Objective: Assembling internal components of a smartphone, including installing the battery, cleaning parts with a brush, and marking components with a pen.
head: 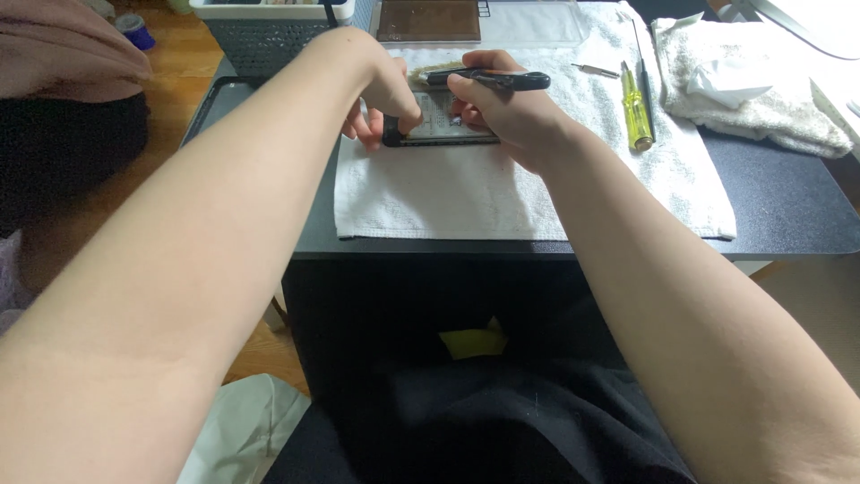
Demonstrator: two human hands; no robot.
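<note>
phone (436,125) on towel (430,193), between left hand (381,94) and right hand (502,112).

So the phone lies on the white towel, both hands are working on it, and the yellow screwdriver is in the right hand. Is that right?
Not quite. The head view shows the yellow screwdriver lying on the white towel, off to the right and untouched. The right hand holds a black tool. The rest stands: the phone lies on the towel, and the left hand is on it too.

opened phone (439,125) lies on towel (430,197); screwdriver (637,112) to its right; basket (269,31) behind.
</note>
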